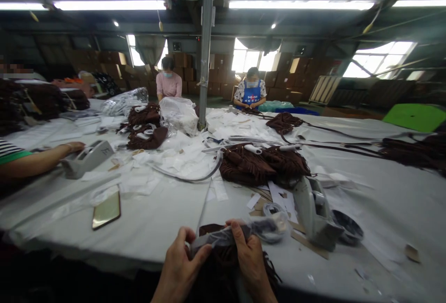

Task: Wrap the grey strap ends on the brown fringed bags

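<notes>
At the table's front edge, my left hand (181, 262) pinches one end of a strap in whitish translucent wrapping (220, 238). My right hand (251, 255) grips the same wrapped strap farther right, thumb on top. Its loose end stretches past my right fingers over the table. Below and behind the strap is a dark brown fringed bag (223, 257), partly hidden by my hands. Just beyond to the right stand a grey tape dispenser (315, 212) and a roll of tape (346, 227).
More brown fringed bags (261, 163) lie mid-table beside scattered white paper (181, 154). A phone (106, 207) lies at left. A co-worker's arm (42, 159) touches another tape dispenser (88, 158). A metal pole (205, 52) rises from the table; two people sit or stand beyond it.
</notes>
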